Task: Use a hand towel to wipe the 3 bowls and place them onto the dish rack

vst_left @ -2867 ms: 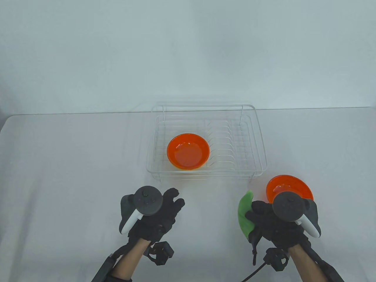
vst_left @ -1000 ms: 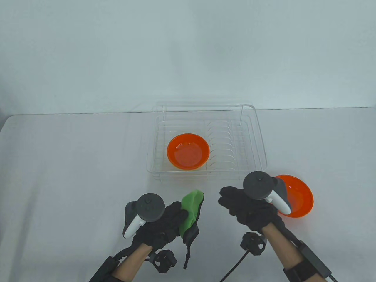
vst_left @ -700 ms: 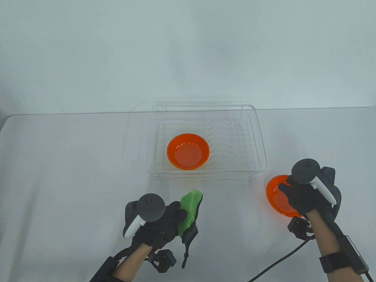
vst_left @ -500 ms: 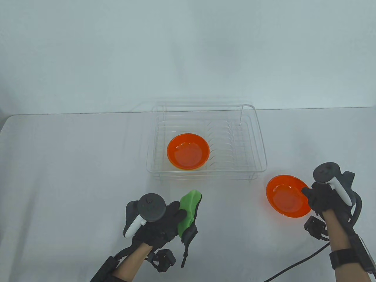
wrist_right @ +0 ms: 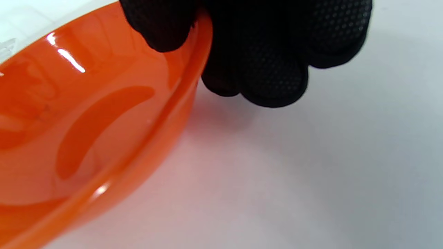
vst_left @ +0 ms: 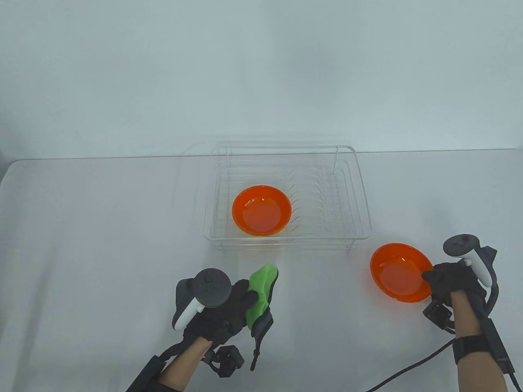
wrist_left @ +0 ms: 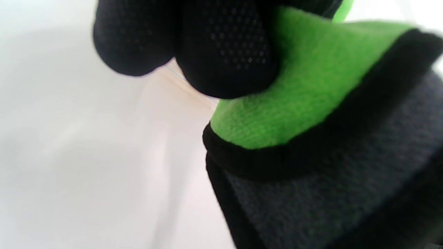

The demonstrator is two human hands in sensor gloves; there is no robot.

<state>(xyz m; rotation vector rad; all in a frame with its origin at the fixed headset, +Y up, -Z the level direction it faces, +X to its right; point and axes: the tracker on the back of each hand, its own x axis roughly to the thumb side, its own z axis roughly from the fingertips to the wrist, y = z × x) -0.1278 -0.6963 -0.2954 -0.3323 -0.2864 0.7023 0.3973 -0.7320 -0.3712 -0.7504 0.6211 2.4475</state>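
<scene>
An orange bowl [vst_left: 398, 272] sits on the white table right of the rack. My right hand [vst_left: 443, 281] pinches its right rim; in the right wrist view the thumb lies inside the bowl [wrist_right: 86, 114] and the fingers [wrist_right: 270, 76] curl under the outside. My left hand [vst_left: 229, 304] grips a green towel [vst_left: 260, 294] with a black edge near the table's front. That towel [wrist_left: 304, 93] fills the left wrist view under the fingertips [wrist_left: 225, 58]. A second orange bowl [vst_left: 262, 210] lies upright in the left half of the white wire dish rack [vst_left: 359, 192].
The rack's right half holds bare plate slots [vst_left: 314, 204]. A black cable [vst_left: 412, 367] trails from my right wrist to the front edge. The table's far edge [vst_left: 102, 158] runs behind the rack against a pale wall.
The towel passed from my right hand to my left. My right hand then swung right, around the bowl on the table, and took hold of its right rim. The left hand barely moved.
</scene>
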